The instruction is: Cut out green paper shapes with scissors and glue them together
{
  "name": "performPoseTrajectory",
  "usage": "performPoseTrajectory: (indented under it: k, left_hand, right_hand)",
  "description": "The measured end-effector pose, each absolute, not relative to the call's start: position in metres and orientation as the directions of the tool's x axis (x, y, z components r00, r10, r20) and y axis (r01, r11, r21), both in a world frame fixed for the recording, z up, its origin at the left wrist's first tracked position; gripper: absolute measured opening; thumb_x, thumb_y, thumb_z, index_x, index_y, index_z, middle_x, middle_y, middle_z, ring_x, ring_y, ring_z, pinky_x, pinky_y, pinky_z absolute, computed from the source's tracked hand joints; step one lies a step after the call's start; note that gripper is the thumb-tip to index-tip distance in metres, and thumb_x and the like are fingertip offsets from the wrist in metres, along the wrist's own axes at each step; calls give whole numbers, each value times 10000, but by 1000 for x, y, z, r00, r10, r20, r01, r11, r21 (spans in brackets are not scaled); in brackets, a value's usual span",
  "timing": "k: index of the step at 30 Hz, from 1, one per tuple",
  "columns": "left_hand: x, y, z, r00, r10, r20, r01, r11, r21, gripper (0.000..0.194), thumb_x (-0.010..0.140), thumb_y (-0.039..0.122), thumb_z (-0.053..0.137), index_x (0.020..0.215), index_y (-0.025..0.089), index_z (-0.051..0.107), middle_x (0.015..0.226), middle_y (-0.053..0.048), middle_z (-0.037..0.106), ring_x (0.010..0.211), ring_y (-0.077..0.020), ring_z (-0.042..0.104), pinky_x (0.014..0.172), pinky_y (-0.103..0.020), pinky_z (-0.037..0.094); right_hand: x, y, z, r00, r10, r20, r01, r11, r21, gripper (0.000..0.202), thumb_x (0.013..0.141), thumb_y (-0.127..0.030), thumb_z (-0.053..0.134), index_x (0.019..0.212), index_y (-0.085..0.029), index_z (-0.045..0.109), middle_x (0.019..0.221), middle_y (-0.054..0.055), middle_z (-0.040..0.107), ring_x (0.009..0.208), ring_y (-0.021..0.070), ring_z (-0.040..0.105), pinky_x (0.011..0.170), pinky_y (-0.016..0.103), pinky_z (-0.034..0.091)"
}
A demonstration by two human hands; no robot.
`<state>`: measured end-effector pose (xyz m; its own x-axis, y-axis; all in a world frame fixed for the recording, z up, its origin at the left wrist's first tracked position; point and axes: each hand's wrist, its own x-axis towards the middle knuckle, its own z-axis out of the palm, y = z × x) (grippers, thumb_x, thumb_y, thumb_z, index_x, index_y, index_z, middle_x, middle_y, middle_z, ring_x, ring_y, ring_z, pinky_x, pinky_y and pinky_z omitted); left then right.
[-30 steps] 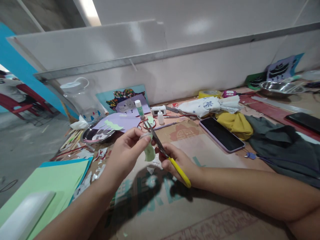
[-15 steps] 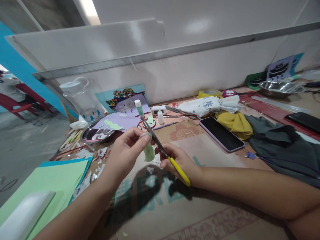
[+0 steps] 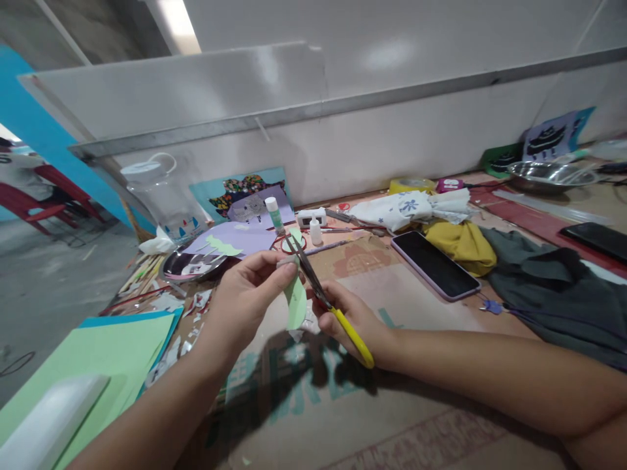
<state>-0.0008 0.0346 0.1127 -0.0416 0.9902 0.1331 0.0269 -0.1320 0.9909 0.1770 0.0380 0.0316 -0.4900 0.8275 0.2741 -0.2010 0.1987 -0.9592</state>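
Between thumb and fingers, my left hand (image 3: 252, 290) pinches a small light green paper piece (image 3: 296, 305), which hangs down below the fingertips. My right hand (image 3: 355, 320) is wrapped round yellow-handled scissors (image 3: 353, 336). The scissors point up and away, with their blades slightly apart right beside the paper and my left fingertips. Part of the handle is hidden by my right fingers. Beneath both hands lies a printed cardboard sheet (image 3: 421, 391).
Green sheets (image 3: 112, 356) and a white object (image 3: 53, 421) lie at the left. A metal bowl (image 3: 169, 269), glue stick (image 3: 274, 214) and small white bottle (image 3: 315, 230) stand beyond my hands. A phone (image 3: 435, 264) and cloths (image 3: 460, 245) are on the right.
The green paper in my left hand has turned and shows a broader, flatter face. The scissor blades are a little further apart. Both hands have hardly moved.
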Motion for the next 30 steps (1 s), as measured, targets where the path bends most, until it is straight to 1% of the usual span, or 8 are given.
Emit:
performPoseTrajectory:
  k: [5, 10, 16, 21, 27, 30]
  left_hand:
    - [1, 35, 113, -21, 995, 101, -55, -102, 993, 229, 724, 352, 854, 754, 200, 685, 710, 5, 692, 639, -129, 604, 588, -222, 466]
    - [1, 35, 112, -19, 995, 99, -55, -100, 994, 228, 740, 339, 840, 723, 195, 663, 691, 11, 682, 609, -116, 575, 553, -213, 429]
    - [1, 34, 111, -17, 992, 123, -47, -124, 991, 216, 772, 322, 824, 724, 190, 660, 712, 10, 681, 644, -115, 575, 584, -212, 431]
    - [3, 33, 111, -2, 993, 115, -87, -114, 990, 224, 764, 320, 831, 730, 185, 655, 725, 9, 689, 668, -119, 593, 604, -210, 445]
    - [2, 35, 107, -10, 993, 116, -65, -116, 991, 214, 784, 319, 814, 743, 186, 651, 733, 25, 679, 677, -103, 584, 629, -191, 448]
    - [1, 36, 106, -11, 993, 120, -50, -120, 991, 217, 792, 344, 807, 778, 186, 660, 751, 20, 680, 691, -105, 588, 648, -191, 460]
  right_hand:
    - [177, 38, 32, -499, 815, 296, -206, 220, -953, 637, 810, -765, 650, 1081, -192, 587, 835, -4, 565, 707, 132, 482, 651, 268, 408]
    - [177, 39, 31, -496, 808, 318, -244, 222, -944, 606, 819, -737, 669, 1063, -187, 593, 832, -7, 567, 701, 123, 479, 657, 263, 413]
    - [178, 40, 29, -502, 807, 310, -248, 209, -946, 503, 845, -643, 711, 1030, -189, 600, 810, -19, 553, 682, 114, 453, 636, 252, 388]
    - [178, 41, 29, -503, 823, 264, -202, 185, -962, 543, 813, -663, 725, 1049, -190, 601, 801, -23, 555, 681, 119, 458, 630, 258, 381]
    - [178, 41, 31, -498, 830, 249, -182, 181, -967, 465, 815, -602, 746, 986, -196, 600, 795, -24, 566, 688, 123, 476, 642, 262, 384]
    - [178, 41, 34, -494, 838, 231, -190, 155, -970, 462, 801, -590, 759, 991, -200, 599, 798, -20, 574, 696, 131, 496, 654, 269, 399]
